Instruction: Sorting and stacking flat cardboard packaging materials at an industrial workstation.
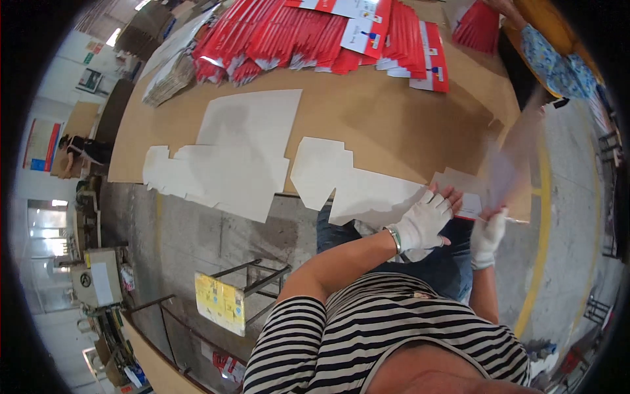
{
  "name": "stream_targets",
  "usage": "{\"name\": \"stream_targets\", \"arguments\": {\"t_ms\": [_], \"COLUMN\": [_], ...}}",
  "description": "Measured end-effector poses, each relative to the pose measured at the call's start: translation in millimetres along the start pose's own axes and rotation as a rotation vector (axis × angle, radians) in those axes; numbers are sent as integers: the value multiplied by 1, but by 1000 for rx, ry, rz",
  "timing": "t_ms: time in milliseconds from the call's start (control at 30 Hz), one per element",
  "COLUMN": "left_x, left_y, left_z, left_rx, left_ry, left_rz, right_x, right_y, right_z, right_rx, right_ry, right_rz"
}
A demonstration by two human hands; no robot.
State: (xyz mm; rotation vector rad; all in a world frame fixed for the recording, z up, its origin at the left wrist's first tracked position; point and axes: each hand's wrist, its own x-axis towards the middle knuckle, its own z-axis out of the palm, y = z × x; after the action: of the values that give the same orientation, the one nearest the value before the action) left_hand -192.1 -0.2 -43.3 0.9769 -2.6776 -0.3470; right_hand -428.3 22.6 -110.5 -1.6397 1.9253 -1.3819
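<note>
A die-cut white cardboard blank (377, 190) lies along the table's near edge, its right end under my hands. My left hand (423, 220), in a white glove with bare fingertips, rests on that end with its fingers stretched out flat. To its right, my right hand (487, 240), gloved the same way, pinches the blank's edge near a red-printed part. A pale flap or sheet (512, 171) rises beyond the right hand, smeared by motion. More white blanks (230, 167) lie overlapping to the left, plain side up.
Stacks of red and white printed cartons (295, 36) fill the far side of the brown table (387, 125). A bundle of flat card (174, 72) lies at far left. Another person's patterned sleeve (558, 65) reaches in at far right. A yellow-topped stool (220, 303) stands on the floor.
</note>
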Motion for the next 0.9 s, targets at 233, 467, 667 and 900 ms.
{"name": "stream_targets", "arguments": {"t_ms": [233, 467, 667, 900], "left_x": [-93, -121, -79, -72], "left_y": [-51, -112, -112, -91], "left_z": [-27, -61, -37, -62], "left_rx": [237, -70, -66, 123], "left_ry": [-150, 221, 393, 29], "left_rz": [-166, -26, -481, -342], "right_x": [45, 65, 49, 46], "right_y": [-67, -44, -33, -115], "right_z": [-10, -26, -30, 8], "right_rx": [-531, -444, -154, -558], "right_ry": [-308, -437, -286, -762], "right_rz": [-569, -579, -234, -671]}}
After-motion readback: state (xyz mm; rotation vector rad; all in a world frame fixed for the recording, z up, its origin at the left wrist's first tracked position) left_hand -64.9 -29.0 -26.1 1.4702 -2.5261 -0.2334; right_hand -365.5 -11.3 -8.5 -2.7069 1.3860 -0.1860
